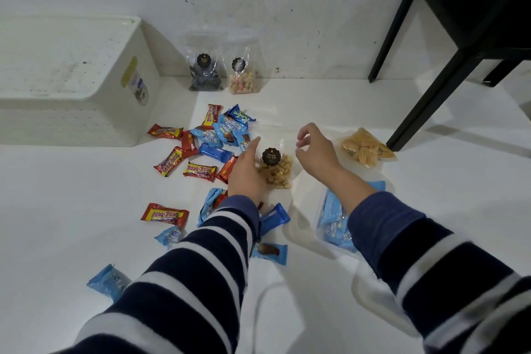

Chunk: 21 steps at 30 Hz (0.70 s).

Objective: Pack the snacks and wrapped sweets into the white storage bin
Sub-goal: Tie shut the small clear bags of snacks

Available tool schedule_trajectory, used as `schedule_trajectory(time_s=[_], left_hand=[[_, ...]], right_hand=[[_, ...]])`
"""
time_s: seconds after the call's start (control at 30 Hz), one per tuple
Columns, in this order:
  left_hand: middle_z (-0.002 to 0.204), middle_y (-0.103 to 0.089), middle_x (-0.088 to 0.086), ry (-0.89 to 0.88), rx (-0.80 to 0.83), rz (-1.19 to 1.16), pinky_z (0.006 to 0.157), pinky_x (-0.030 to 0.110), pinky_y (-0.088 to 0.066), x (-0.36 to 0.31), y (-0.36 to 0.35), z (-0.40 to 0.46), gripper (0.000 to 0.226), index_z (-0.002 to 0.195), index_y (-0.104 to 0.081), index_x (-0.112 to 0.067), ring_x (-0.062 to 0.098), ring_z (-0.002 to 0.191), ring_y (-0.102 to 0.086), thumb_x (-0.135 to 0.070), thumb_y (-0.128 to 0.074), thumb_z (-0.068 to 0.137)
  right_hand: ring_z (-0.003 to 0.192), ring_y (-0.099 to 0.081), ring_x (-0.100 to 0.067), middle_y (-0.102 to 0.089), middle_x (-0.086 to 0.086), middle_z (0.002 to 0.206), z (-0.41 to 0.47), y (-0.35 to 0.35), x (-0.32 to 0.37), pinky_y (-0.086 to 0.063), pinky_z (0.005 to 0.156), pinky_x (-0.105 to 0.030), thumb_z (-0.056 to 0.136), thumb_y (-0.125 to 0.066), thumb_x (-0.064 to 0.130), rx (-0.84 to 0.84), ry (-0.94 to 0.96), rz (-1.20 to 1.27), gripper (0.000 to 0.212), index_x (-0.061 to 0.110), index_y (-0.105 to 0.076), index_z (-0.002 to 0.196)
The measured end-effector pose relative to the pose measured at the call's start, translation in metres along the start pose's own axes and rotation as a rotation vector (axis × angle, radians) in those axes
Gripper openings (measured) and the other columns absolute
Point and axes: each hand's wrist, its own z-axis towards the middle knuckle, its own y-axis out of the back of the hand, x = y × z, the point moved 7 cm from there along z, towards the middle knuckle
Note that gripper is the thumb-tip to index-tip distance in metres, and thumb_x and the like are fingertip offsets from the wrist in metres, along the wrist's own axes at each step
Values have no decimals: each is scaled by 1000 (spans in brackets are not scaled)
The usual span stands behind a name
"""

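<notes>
The white storage bin (86,112), with perforated walls, stands at the far left against the wall. Red wafer bars (200,171) and blue wrapped sweets (227,131) lie scattered on the white floor between the bin and my hands. My left hand (247,171) grips the left side of a clear bag of fried nuts (277,172) with a dark round label. My right hand (314,149) hovers just right of that bag, fingers curled and apart, holding nothing. A clear bag of blue sweets (334,224) lies partly under my right forearm.
Two clear snack bags lean on the wall: dark pieces (205,77) and pink-and-cream balls (244,80). A bag of yellow crackers (365,148) lies at the right. Black furniture legs (448,89) slant down on the far right.
</notes>
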Motion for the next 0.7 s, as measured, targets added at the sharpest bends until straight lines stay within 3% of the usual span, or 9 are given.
schedule_trajectory(time_s=[0.07, 0.2, 0.37, 0.47, 0.57, 0.7], left_hand=[[138, -49, 4, -30, -22, -7, 98, 37, -46, -4, 5, 14, 72, 145, -28, -35, 22, 119, -53, 5, -45, 88], [134, -51, 3, -85, -39, -93, 95, 41, -50, -18, 10, 62, 78, 143, -25, -41, 21, 113, -56, 6, -48, 86], [118, -54, 5, -130, -30, -177, 90, 41, -52, -38, 14, 141, 78, 146, -26, -35, 19, 100, -58, 9, -48, 86], [118, -52, 7, -194, 9, -167, 90, 41, -51, -50, 8, 192, 77, 149, -23, -28, 20, 100, -56, 9, -48, 86], [130, -46, 9, -220, 69, -154, 98, 42, -47, -56, -6, 235, 82, 150, -18, -28, 24, 114, -51, 10, -48, 84], [155, -22, 6, -166, 111, -4, 112, 32, -31, -57, -22, 263, 85, 151, -9, -26, 22, 139, -29, 9, -48, 84]], right_hand=[[74, -51, -17, -55, -7, 113, 7, -7, 3, -39, 52, -18, 87, -51, -1, 33, -5, 30, 40, 25, -48, 118], [68, -50, -16, -49, -7, 122, 41, -10, 23, -41, 54, -18, 88, -53, -3, 22, 22, 83, 69, 39, -35, 139], [85, -51, -18, -48, -9, 128, 116, -9, 48, -40, 55, -15, 87, -53, -5, -41, 8, 113, 77, 40, -29, 145], [98, -49, -17, -46, -7, 132, 167, -10, 57, -43, 72, -20, 89, -52, -4, -75, -9, 117, 77, 39, -26, 146], [106, -49, -17, -43, -8, 139, 209, -9, 60, -43, 84, -24, 90, -50, -5, -101, -8, 103, 77, 37, -24, 148], [106, -49, -17, -41, -6, 143, 240, -10, 51, -43, 68, -17, 91, -42, -9, -74, -45, 92, 77, 39, -23, 148]])
